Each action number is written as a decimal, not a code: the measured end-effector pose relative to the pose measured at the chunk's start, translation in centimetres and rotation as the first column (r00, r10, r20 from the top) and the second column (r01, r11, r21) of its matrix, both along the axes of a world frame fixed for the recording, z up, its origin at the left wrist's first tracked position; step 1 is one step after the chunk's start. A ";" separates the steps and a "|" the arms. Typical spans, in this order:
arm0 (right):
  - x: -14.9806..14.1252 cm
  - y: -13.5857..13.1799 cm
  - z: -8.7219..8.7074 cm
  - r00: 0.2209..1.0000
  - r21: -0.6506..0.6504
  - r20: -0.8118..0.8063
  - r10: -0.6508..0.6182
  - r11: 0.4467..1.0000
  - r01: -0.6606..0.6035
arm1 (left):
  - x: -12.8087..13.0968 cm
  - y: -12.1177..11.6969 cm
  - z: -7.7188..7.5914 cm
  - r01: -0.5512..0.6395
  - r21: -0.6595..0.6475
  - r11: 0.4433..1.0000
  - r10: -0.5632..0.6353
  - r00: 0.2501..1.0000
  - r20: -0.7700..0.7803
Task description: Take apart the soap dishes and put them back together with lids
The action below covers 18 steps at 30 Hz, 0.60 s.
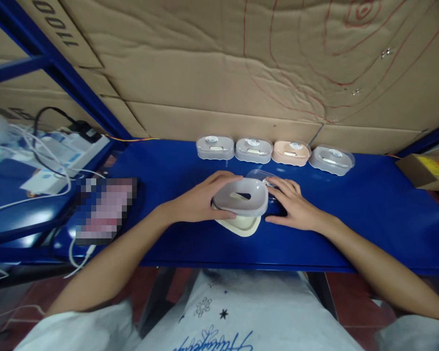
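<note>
A grey oval plastic box part [256,191] with a slot in its bottom is tilted in front of me. My left hand [208,197] grips its left end, thumb along the near edge and fingers over the far edge. Under it, a cream-coloured plastic piece [246,226] sticks out toward me. My right hand [292,202] is at the right end with fingers apart, one fingertip at the box part's rim. Behind and partly beneath those fingers is a clear plastic cover [258,173]; whether the right hand touches it, I cannot tell.
Several finished-looking oval boxes with clear lids stand in a row at the back, three grey and one peach box [291,153]. A pixelated phone-like device [108,209] and a power strip [76,156] with cables are at left. A cardboard box [424,170] stands right.
</note>
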State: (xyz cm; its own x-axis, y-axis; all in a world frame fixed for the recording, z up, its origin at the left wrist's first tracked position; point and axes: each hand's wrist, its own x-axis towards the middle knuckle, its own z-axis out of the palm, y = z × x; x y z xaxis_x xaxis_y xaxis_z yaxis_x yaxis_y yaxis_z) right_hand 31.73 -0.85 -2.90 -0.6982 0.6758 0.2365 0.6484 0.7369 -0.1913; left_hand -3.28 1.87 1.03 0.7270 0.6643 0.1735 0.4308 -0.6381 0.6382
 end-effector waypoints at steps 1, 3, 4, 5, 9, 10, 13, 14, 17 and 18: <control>0.1 0.1 0.0 1.000 0.010 -0.004 -0.027 1.000 0.027 | -0.2 0.2 0.1 -0.018 0.026 1.000 0.017 1.000 0.010; 0.3 0.4 0.0 0.994 0.023 -0.016 -0.108 0.994 0.109 | -0.7 0.7 0.1 -0.072 0.083 0.994 0.070 0.997 0.019; 0.4 0.5 0.0 0.987 0.027 -0.024 -0.157 0.987 0.158 | -0.8 1.0 0.0 -0.107 0.108 0.988 0.106 0.994 0.009; 0.5 0.7 0.0 0.979 0.030 -0.031 -0.203 0.978 0.204 | -1.0 1.2 -0.1 -0.142 0.127 0.982 0.144 0.989 -0.012; 0.8 1.2 -0.3 0.942 0.031 -0.054 -0.332 0.942 0.334 | -1.1 2.2 -1.0 -0.198 0.130 0.972 0.212 0.972 -0.104; 0.9 1.4 -0.4 0.934 0.027 -0.061 -0.352 0.935 0.354 | -1.1 2.4 -1.3 -0.189 0.110 0.976 0.200 0.974 -0.105; 1.1 1.7 -0.7 0.911 0.017 -0.087 -0.404 0.913 0.407 | -0.9 2.9 -2.2 -0.145 0.053 0.988 0.148 0.987 -0.067; 1.1 1.9 -0.7 0.904 0.017 -0.094 -0.417 0.907 0.420 | -0.8 3.0 -2.4 -0.134 0.046 0.990 0.136 0.989 -0.052; 1.3 2.0 -0.8 0.887 0.028 -0.103 -0.449 0.891 0.454 | -0.5 3.2 -2.7 -0.124 0.064 0.990 0.125 0.992 -0.020; 1.3 2.0 -0.8 0.883 0.031 -0.102 -0.458 0.886 0.463 | -0.3 3.3 -2.9 -0.130 0.077 0.988 0.131 0.991 -0.011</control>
State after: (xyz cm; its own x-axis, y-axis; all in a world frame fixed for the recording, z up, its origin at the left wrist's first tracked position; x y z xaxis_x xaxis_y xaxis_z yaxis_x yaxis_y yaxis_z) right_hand 33.06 1.19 -3.71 -0.2860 0.9007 0.3271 0.8991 0.3703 -0.2334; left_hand -3.60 5.15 -1.82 0.6377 0.7393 0.2161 0.5235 -0.6218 0.5825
